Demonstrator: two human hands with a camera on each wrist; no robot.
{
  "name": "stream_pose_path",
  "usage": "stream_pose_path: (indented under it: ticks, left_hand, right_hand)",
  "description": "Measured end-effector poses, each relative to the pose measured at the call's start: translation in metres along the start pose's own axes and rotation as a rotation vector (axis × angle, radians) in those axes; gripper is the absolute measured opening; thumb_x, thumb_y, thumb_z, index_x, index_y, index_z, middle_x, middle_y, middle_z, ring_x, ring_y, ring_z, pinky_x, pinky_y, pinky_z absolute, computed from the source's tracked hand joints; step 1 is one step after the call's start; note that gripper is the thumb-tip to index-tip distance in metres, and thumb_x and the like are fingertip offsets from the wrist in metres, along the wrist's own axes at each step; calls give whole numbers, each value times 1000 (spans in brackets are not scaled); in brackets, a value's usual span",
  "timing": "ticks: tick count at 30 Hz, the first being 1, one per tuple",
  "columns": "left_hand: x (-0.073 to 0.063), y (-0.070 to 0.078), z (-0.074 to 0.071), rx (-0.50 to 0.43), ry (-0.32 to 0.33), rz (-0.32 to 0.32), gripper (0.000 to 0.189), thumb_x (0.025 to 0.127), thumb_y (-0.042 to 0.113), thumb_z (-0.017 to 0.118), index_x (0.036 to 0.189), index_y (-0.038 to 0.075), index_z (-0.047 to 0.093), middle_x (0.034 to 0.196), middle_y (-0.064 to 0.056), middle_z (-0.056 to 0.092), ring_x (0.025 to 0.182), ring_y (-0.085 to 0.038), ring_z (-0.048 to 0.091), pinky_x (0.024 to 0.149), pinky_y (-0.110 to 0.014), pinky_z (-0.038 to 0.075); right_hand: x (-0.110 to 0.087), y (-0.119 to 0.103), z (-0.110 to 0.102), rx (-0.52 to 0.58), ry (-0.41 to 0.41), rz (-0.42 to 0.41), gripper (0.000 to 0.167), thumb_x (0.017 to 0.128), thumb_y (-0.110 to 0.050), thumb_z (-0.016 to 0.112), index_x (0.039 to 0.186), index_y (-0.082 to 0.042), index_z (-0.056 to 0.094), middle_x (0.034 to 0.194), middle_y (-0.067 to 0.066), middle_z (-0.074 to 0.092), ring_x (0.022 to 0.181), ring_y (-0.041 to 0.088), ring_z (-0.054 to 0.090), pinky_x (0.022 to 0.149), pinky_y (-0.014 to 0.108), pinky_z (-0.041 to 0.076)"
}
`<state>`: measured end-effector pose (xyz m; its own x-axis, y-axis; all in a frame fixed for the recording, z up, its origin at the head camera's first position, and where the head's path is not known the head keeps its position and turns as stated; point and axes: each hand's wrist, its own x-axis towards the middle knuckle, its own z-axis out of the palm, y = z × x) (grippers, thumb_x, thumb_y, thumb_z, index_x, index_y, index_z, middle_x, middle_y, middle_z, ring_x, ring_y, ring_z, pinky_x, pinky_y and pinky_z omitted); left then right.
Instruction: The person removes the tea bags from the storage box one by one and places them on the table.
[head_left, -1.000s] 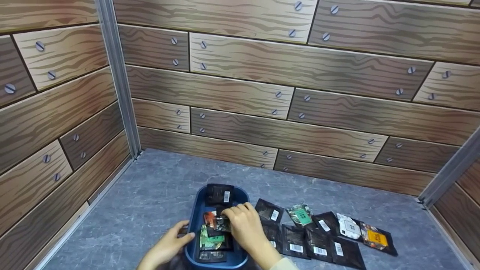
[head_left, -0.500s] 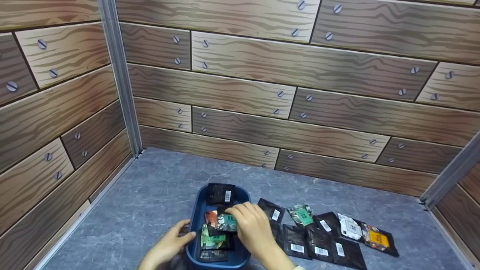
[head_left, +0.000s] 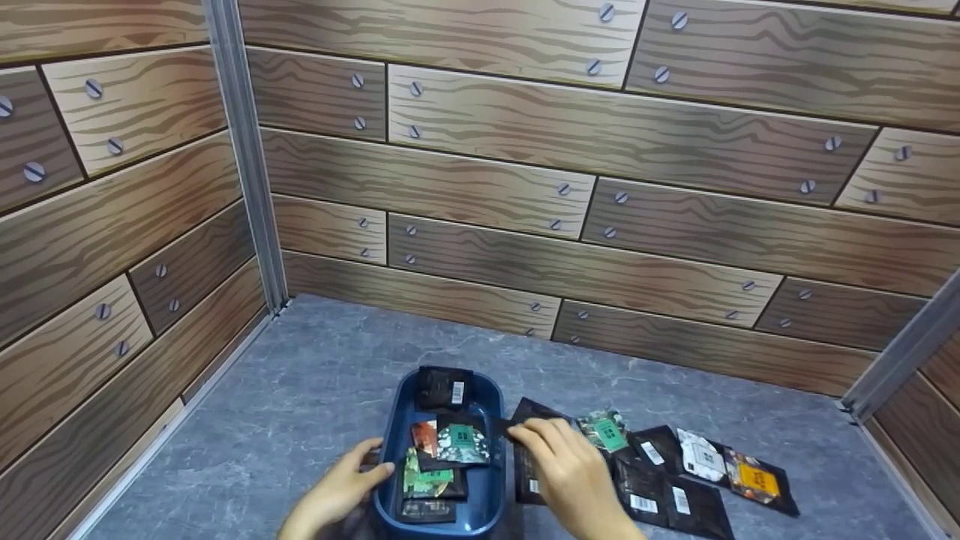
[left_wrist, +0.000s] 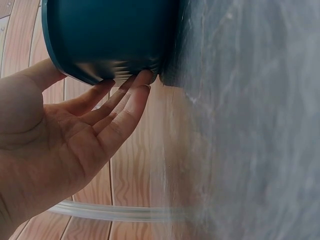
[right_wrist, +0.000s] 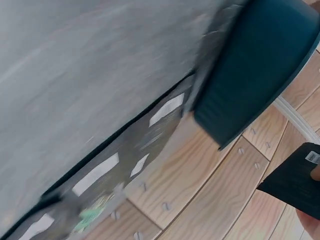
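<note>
A blue bin stands near the front of the table with several flat sachets inside. Topmost in the middle is a sachet with a green label, overlapping a red one. My left hand is at the bin's left side, its fingertips touching the outer wall, fingers nearly straight in the left wrist view. Just past the bin's right rim, my right hand pinches a black sachet bearing a white barcode; in the head view this sachet is mostly hidden by the fingers.
Right of the bin lie several sachets in rough rows: black ones with barcodes, a green-labelled one, a white one and an orange-labelled one. Wood-patterned walls enclose the grey tabletop.
My right hand has moved right, from above the bin's middle to over the sachets beside it, carrying the black sachet. The green-labelled sachet in the bin is now uncovered. My left hand stays put.
</note>
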<state>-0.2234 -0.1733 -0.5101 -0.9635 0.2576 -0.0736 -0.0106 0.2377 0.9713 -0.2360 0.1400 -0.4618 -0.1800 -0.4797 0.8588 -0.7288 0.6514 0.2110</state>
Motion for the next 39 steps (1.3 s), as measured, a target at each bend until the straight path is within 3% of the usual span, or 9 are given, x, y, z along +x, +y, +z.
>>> stream_pose_path:
  ticks: [8,12,14,17,20,28,33,39]
  left_hand:
    - [0,-5,-2,-21,-12,52,57,100,16,58,136,-21,35,121,-32,55,110,-37,60,85,-43,56]
    - [-1,-2,-2,-16,-4,46,54,101,13,57,137,-21,36,123,-34,54,114,-45,57,88,-47,55]
    - [-1,0,-2,3,-2,27,53,101,13,55,138,-21,35,125,-34,53,116,-48,55,89,-49,54]
    - [0,3,-2,29,9,0,53,102,13,55,138,-20,35,126,-34,54,117,-49,53,90,-51,52]
    - [0,4,-2,46,9,-7,54,101,13,55,139,-20,35,126,-34,53,117,-50,53,91,-51,52]
    - [-1,5,-3,19,-18,-33,56,102,15,54,140,-20,32,128,-35,51,118,-50,51,90,-51,53]
    - [-1,3,-2,4,-18,-24,55,102,14,54,139,-20,33,127,-35,52,117,-49,53,89,-50,53]
    - [-2,4,-2,3,-18,-32,55,102,15,55,140,-19,33,128,-34,52,118,-50,52,89,-50,53]
  right_hand:
    - [-37,25,-27,-89,-48,-77,35,86,3,41,96,-6,73,96,5,68,82,21,64,69,33,55]
    - [-66,38,-39,-128,-90,-91,32,90,-1,40,96,-7,71,94,4,67,79,20,63,62,31,53]
    - [-79,43,-47,-142,-111,-84,28,96,-14,43,96,-8,70,94,4,66,78,19,62,60,32,52]
    - [-95,50,-61,-146,-156,-58,45,101,-45,44,97,-8,69,93,4,64,77,20,61,58,32,51]
    - [-107,56,-76,-152,-236,-11,66,97,-67,38,97,-8,69,92,4,63,76,20,60,56,32,50]
    - [-116,69,-118,-205,-568,191,63,76,-69,70,101,-11,68,93,-1,62,81,18,59,60,36,52]
    - [-119,82,-137,-209,-756,270,63,77,-68,70,104,-12,67,97,-4,59,84,18,58,67,39,53]
    - [-134,102,-154,-228,-887,344,67,77,-72,67,107,-12,65,102,-3,59,89,23,59,71,43,53]
